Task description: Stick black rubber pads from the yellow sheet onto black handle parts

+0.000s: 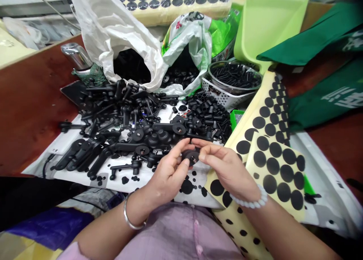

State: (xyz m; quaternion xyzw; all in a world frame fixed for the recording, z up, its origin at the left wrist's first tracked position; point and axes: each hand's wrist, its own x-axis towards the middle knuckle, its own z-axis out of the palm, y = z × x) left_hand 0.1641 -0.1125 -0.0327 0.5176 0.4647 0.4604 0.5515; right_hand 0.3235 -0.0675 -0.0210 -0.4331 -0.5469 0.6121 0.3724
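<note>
Between my two hands is a black round disc (194, 157) with a small metal piece at its centre. My left hand (169, 172) pinches it from the left, thumb across the near edge. On the other side, fingers of my right hand (227, 167) close on the disc's right edge. Just beyond lie black arm-like plastic parts (133, 148), some ending in similar discs. To the right, a backing sheet of black round stickers (279, 165) lies partly under my right forearm. Loose black dots (187, 186) are scattered on the white surface below my hands.
Behind the heap stand a white bag (113, 21) and a green-white bag (198, 36), both holding black parts. A basket (221, 95) bears a bowl of black screws (235, 75). A light green dustpan (272, 21) stands back right. Short black tubes (210, 112) are piled centrally.
</note>
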